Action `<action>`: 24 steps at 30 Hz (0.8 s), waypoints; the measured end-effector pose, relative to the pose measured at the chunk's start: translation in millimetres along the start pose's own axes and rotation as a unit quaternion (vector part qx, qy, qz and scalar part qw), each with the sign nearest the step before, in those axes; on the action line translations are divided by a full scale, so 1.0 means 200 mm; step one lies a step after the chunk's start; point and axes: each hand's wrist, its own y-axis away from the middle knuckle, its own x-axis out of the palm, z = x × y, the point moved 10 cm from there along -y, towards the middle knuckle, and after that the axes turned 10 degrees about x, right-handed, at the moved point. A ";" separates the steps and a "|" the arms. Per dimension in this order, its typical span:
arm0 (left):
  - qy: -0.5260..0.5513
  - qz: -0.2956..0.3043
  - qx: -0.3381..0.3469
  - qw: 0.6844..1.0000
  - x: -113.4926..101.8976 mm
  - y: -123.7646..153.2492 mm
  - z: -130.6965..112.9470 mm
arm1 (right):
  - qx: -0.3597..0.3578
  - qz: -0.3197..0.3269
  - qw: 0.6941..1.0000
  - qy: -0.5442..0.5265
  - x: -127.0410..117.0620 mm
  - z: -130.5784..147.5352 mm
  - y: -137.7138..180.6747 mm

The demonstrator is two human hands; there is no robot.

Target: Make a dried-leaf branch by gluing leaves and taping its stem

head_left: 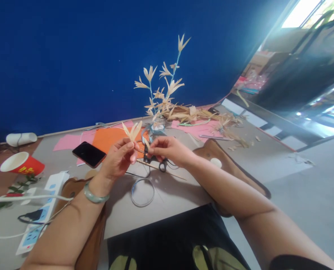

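Note:
Pinched in my left hand [119, 157] is a pale straw-coloured flower [132, 131], its petals spread upward above the fingers. My right hand [167, 149] is closed at the fingertips on a single pale petal [147, 144], just right of the flower. Both hands are close together over the table. Under them lie a pair of black-handled scissors [162, 165] and a thin brown stick [172, 174], partly hidden by the fingers. A coil of thin wire [142, 192] rests nearer to me. Behind the hands stands a branching arrangement of similar flowers [167, 90] on blue-wrapped stems.
At left are a black phone [89, 154], a red paper cup [23, 164], a white cup [21, 139] on its side and a power strip [43, 213] with cables. Orange paper [107, 138], pink paper [184, 129] and dried husks [200, 112] lie toward the blue partition [71, 63].

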 end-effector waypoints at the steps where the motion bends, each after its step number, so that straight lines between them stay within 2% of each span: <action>1: -0.002 -0.001 0.005 1.000 0.00 0.00 0.00 | -0.005 -0.013 1.000 -0.018 -0.01 0.02 0.00; 6: -0.006 -0.034 0.011 0.999 -0.01 0.01 0.03 | -0.039 -0.071 0.995 -0.062 -0.06 0.04 0.00; 11: -0.015 -0.056 0.001 0.998 -0.03 0.02 0.05 | -0.075 -0.102 0.991 -0.052 -0.09 0.05 0.01; 15: -0.043 -0.040 -0.013 0.998 -0.02 0.03 0.08 | -0.092 -0.104 0.990 -0.014 -0.11 0.07 0.02; 21: -0.094 -0.012 0.010 0.995 0.02 0.05 0.08 | -0.085 -0.117 0.987 0.071 -0.11 0.08 0.05; 24: -0.125 -0.006 0.021 0.992 0.03 0.06 0.07 | -0.085 -0.113 0.988 0.056 -0.10 0.10 0.07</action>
